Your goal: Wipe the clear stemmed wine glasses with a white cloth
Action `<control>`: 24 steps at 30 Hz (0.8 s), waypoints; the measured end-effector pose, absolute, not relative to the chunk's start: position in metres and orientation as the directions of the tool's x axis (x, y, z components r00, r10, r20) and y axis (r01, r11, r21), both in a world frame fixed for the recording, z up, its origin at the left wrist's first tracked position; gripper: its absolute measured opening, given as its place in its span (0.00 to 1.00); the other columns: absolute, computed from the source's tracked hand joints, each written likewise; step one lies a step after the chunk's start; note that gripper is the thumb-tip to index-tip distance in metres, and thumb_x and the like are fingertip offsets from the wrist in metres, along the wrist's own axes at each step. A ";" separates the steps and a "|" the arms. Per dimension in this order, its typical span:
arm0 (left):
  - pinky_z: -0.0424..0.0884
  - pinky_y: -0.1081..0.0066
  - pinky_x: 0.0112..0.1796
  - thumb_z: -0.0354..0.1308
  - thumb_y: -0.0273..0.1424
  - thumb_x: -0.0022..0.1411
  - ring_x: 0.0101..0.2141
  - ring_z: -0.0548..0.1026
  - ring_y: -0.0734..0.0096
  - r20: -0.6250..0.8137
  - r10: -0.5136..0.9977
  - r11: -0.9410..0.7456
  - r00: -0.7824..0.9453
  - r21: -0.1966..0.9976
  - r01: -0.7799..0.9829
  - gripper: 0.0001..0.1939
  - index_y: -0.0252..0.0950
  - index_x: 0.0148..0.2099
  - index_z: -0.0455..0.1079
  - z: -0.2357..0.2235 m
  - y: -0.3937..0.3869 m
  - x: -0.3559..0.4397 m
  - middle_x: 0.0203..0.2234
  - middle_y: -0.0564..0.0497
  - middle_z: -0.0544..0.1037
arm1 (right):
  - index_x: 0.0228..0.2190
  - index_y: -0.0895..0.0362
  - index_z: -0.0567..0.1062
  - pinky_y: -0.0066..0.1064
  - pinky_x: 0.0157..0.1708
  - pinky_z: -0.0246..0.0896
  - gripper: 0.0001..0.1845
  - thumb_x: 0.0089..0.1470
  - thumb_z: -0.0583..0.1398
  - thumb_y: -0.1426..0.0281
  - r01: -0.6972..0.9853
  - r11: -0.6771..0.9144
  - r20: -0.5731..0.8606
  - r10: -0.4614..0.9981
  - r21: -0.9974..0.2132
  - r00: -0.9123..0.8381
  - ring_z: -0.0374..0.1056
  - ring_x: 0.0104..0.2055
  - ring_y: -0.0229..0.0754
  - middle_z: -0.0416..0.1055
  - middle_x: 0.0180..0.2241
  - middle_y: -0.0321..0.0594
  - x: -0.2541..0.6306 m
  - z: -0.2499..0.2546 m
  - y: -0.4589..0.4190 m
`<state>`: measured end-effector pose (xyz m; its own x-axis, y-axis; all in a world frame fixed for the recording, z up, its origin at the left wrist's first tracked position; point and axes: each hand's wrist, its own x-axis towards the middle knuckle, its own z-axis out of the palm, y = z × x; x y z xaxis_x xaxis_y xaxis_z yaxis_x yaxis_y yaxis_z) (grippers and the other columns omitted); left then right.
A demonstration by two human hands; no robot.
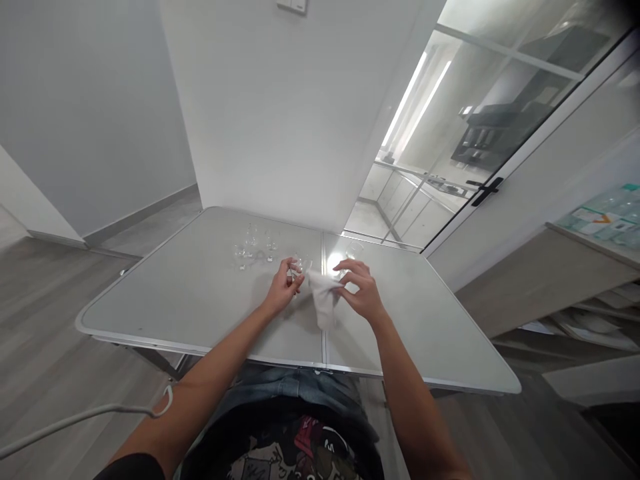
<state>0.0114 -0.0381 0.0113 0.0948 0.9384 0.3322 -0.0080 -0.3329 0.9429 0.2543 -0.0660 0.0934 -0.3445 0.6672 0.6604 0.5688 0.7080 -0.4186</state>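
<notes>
My left hand (pixel 286 287) is closed around a clear drinking glass (pixel 303 263), which it holds above the table. Pinched in my right hand (pixel 359 287) is a white cloth (pixel 324 300) that hangs down just to the right of the glass. Whether the cloth touches the glass I cannot tell. Several clear glasses (pixel 251 235) stand together on the left half of the table, some with small white labels near the base. Another clear glass (pixel 355 249) stands behind my right hand.
The grey folding table (pixel 165 300) has a metal rim and a centre seam. A white wall (pixel 280 120) rises behind it. To the right are a glass door (pixel 425 153) and a shelf (pixel 590 250) with plastic bottles (pixel 613 212). A white cable (pixel 90 417) runs by my left forearm.
</notes>
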 end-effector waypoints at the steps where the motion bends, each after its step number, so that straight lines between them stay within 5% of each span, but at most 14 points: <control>1: 0.68 0.77 0.23 0.58 0.45 0.65 0.22 0.70 0.84 0.333 0.937 -0.335 0.100 0.942 -0.003 0.26 0.42 0.59 0.56 0.010 -0.038 0.012 0.47 0.49 0.70 | 0.28 0.54 0.75 0.43 0.52 0.61 0.11 0.57 0.64 0.60 0.539 0.671 0.647 0.711 -0.508 -0.276 0.67 0.46 0.48 0.74 0.40 0.42 0.255 0.093 -0.065; 4: 0.69 0.77 0.23 0.57 0.45 0.65 0.23 0.71 0.84 0.333 0.936 -0.336 0.109 0.942 0.007 0.25 0.42 0.59 0.56 0.009 -0.038 0.012 0.47 0.48 0.70 | 0.25 0.55 0.68 0.32 0.35 0.63 0.20 0.58 0.60 0.53 0.432 0.453 0.536 0.840 -0.780 0.086 0.63 0.31 0.40 0.68 0.27 0.36 0.254 0.083 -0.059; 7: 0.69 0.77 0.23 0.56 0.45 0.66 0.22 0.70 0.84 0.333 0.935 -0.335 0.119 0.942 -0.004 0.25 0.42 0.59 0.56 0.011 -0.040 0.012 0.47 0.48 0.71 | 0.24 0.54 0.62 0.28 0.25 0.56 0.25 0.56 0.59 0.46 0.175 0.222 0.269 0.908 -0.959 0.321 0.56 0.25 0.36 0.58 0.22 0.30 0.251 0.068 -0.054; 10: 0.71 0.75 0.25 0.57 0.46 0.65 0.21 0.69 0.84 0.362 0.920 -0.373 0.148 0.926 0.055 0.27 0.42 0.61 0.58 0.011 -0.041 0.012 0.46 0.49 0.74 | 0.26 0.53 0.61 0.27 0.24 0.59 0.25 0.54 0.59 0.45 -0.029 0.090 0.078 0.953 -0.995 0.294 0.57 0.24 0.35 0.58 0.22 0.29 0.245 0.056 -0.051; 13: 0.71 0.74 0.29 0.62 0.45 0.61 0.21 0.69 0.82 0.437 0.882 -0.470 0.178 0.843 0.262 0.28 0.41 0.60 0.64 0.009 -0.041 0.013 0.43 0.50 0.78 | 0.28 0.53 0.62 0.27 0.29 0.63 0.23 0.56 0.58 0.47 0.005 0.191 0.181 0.921 -0.982 0.346 0.60 0.28 0.36 0.59 0.25 0.30 0.237 0.049 -0.051; 17: 0.71 0.73 0.31 0.65 0.44 0.59 0.22 0.73 0.78 0.476 0.839 -0.541 0.263 0.685 0.487 0.29 0.41 0.59 0.66 0.004 -0.041 0.015 0.41 0.51 0.81 | 0.39 0.55 0.70 0.32 0.40 0.66 0.20 0.60 0.57 0.50 0.199 0.384 0.404 0.911 -0.902 0.076 0.68 0.37 0.41 0.69 0.34 0.37 0.225 0.040 -0.056; 24: 0.70 0.71 0.33 0.63 0.42 0.62 0.35 0.81 0.63 0.530 0.705 -0.675 0.472 0.296 0.676 0.27 0.36 0.60 0.69 -0.004 -0.045 0.013 0.39 0.44 0.83 | 0.65 0.48 0.54 0.43 0.54 0.64 0.38 0.59 0.58 0.49 0.146 0.281 0.210 0.903 -0.948 -0.374 0.68 0.54 0.48 0.69 0.55 0.46 0.236 0.024 -0.059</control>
